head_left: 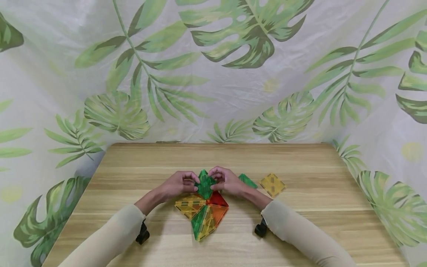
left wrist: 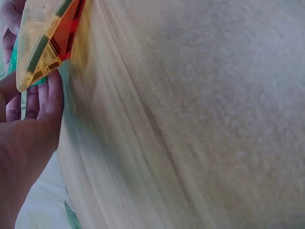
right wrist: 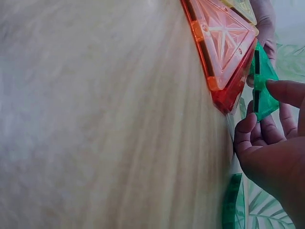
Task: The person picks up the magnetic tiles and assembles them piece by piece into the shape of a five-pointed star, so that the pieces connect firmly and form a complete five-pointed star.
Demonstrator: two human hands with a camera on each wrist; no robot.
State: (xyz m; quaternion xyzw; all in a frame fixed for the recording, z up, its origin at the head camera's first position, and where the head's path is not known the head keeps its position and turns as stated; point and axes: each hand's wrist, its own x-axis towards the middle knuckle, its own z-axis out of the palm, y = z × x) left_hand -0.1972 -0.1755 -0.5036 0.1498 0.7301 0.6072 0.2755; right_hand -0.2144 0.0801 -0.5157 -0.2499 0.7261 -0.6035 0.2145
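Observation:
My left hand and right hand hold green translucent magnetic tiles between them, at the far side of a cluster on the table. In the right wrist view, the right thumb and fingers pinch a green triangular tile. The left fingers grip the green piece's other side, mostly hidden behind a yellow tile in the left wrist view. Just below the hands in the head view, the cluster joins yellow tiles, a red tile, an orange tile and a green tile around one point.
A loose green tile lies just beyond the right wrist. Farther right is a yellow square tile. The wooden table ends at a leaf-patterned cloth behind it.

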